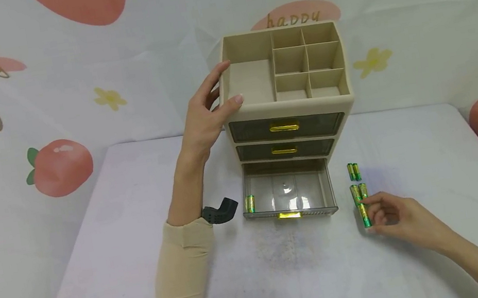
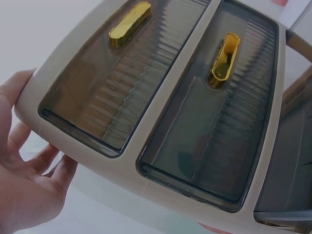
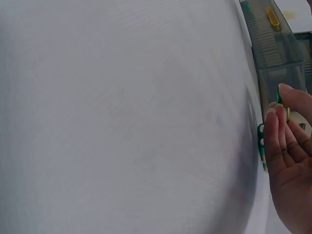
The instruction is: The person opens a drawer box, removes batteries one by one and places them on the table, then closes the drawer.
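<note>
My left hand [image 1: 203, 118] grips the upper left edge of a cream desktop drawer organizer [image 1: 291, 107], its thumb over the top rim. In the left wrist view the other fingers [image 2: 41, 158] touch the side wall. The organizer's bottom drawer [image 1: 290, 209] is pulled out, with a green and gold battery [image 1: 250, 204] at its left front. Right of the drawer, my right hand [image 1: 400, 220] pinches one end-up or tilted battery [image 1: 365, 216] between thumb and fingers. Several more batteries [image 1: 353, 171] lie on the table just beyond it, in pairs.
Two closed smoky drawers [image 1: 283, 151] with gold handles sit above the pulled-out one. Open compartments [image 1: 291, 61] divide the organizer's top. The white table [image 1: 113, 273] meets a printed backdrop [image 1: 146, 38] behind. A black wrist strap mount [image 1: 221, 211] sits on the left wrist.
</note>
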{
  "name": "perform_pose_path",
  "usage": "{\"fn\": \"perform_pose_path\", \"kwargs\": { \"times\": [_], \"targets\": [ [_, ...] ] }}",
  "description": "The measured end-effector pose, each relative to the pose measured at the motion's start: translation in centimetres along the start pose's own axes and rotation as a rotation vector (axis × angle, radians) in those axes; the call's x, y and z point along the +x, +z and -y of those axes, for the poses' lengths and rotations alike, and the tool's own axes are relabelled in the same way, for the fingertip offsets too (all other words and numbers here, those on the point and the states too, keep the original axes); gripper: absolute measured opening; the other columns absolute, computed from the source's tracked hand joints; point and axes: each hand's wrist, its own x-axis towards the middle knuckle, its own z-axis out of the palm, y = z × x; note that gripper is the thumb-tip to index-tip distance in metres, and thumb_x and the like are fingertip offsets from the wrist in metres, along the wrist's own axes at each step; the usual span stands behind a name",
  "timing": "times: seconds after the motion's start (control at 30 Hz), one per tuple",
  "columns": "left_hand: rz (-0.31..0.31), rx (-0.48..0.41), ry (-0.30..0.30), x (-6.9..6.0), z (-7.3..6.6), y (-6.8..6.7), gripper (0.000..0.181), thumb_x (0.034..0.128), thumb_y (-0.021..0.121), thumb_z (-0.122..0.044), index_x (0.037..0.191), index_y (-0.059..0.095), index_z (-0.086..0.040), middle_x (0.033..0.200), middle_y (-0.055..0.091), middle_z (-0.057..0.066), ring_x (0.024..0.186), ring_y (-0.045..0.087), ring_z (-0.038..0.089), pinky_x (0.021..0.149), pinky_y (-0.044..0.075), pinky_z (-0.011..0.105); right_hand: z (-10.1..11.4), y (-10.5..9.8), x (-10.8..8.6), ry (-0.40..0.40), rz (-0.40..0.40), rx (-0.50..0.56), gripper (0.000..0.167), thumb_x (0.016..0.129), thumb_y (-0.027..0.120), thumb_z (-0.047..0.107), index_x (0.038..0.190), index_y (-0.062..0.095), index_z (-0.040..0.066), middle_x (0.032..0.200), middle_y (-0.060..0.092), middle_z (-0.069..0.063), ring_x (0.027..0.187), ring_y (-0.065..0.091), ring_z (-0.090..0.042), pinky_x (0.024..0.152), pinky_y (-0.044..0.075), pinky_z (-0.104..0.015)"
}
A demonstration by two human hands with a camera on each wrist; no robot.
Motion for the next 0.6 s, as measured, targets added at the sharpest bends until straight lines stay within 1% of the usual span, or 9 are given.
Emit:
{"fn": "perform_pose_path", "kwargs": {
  "times": [0.3,0.5,0.6],
  "targets": [
    [-0.002,-0.004,-0.001,0.05,-0.08,-0.08,0.063,0.0917,0.066,-0.006,0.15,0.044,-0.01,0.153,0.04,0.002,0.136,0.044,0.026,0.093,0.05,0.036,-0.57,0.15,-0.2,0.009,0.004,-0.057,0.048,0.071,0.084,-0.007,0.112,0.06,-0.005,0.085,0.065,0.0,0.072,0.06,-0.006,0.064,0.05,-0.019],
    [0.006,-0.013,-0.007,0.06,-0.08,-0.05,0.062,0.092,0.066,-0.005,0.15,0.044,-0.01,0.154,0.038,0.008,0.136,0.044,0.026,0.093,0.049,0.036,-0.81,0.31,-0.46,0.031,-0.006,-0.082,0.047,0.071,0.085,-0.004,0.112,0.062,-0.004,0.08,0.064,0.004,0.069,0.059,-0.005,0.063,0.049,-0.019],
    [0.007,-0.011,-0.006,0.01,-0.08,-0.08,0.063,0.0919,0.066,-0.005,0.151,0.043,-0.01,0.154,0.038,0.008,0.136,0.044,0.027,0.093,0.05,0.036,-0.9,0.36,-0.55,0.036,-0.006,-0.081,0.047,0.071,0.086,-0.001,0.112,0.063,-0.004,0.078,0.064,0.006,0.068,0.06,-0.007,0.064,0.05,-0.018]
  ]
}}
